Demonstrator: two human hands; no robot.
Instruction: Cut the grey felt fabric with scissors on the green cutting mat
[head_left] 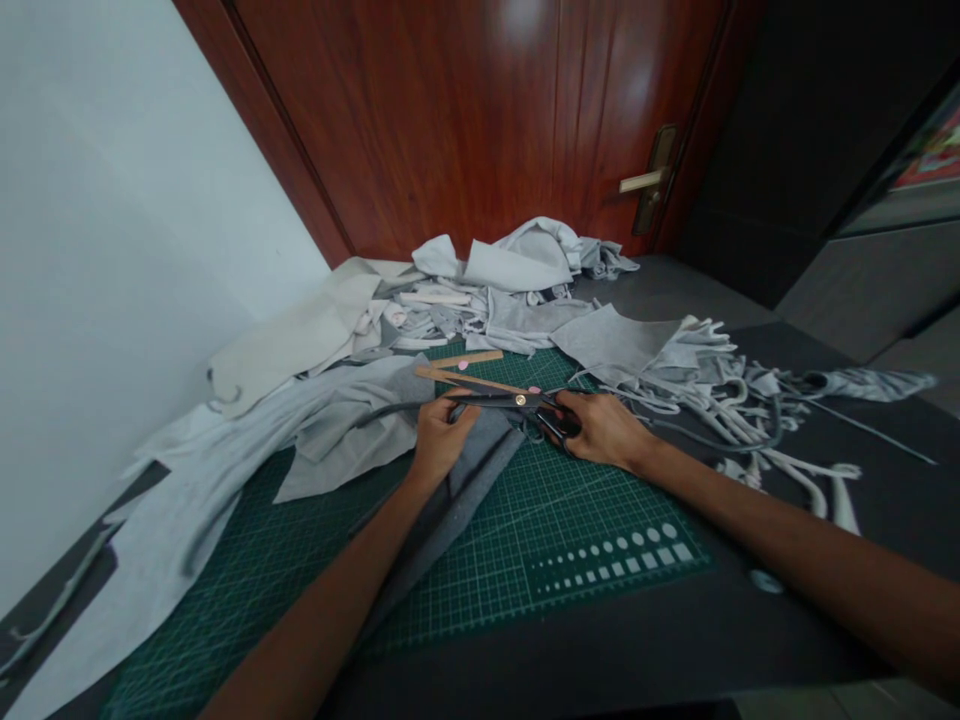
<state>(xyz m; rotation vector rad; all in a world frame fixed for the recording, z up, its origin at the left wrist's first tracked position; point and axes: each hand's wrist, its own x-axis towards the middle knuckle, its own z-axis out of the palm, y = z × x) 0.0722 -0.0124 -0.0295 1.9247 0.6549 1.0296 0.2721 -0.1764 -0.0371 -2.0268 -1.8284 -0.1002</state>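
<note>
Black-handled scissors (520, 400) lie level above the cutting mat, their blades pointing left. The fingers of my right hand (600, 428) are wrapped round the scissors' handles. My left hand (442, 435) is closed at the blade end, pinching the dark grey fabric (480, 475), which drapes down over the mat beneath my left forearm. Whether the blades are in the fabric is hard to make out. Just beyond the blades, thin wooden strips (480, 357) meet at an angle, with small pink spots on them.
A green cutting mat (600, 530) covers much of the dark table (645, 640). Pale cloth (180, 500) lies at the left, and grey scraps (517, 310) are heaped at the back. Cut fabric strips (720, 400) tangle at the right. A wooden door (450, 120) stands behind.
</note>
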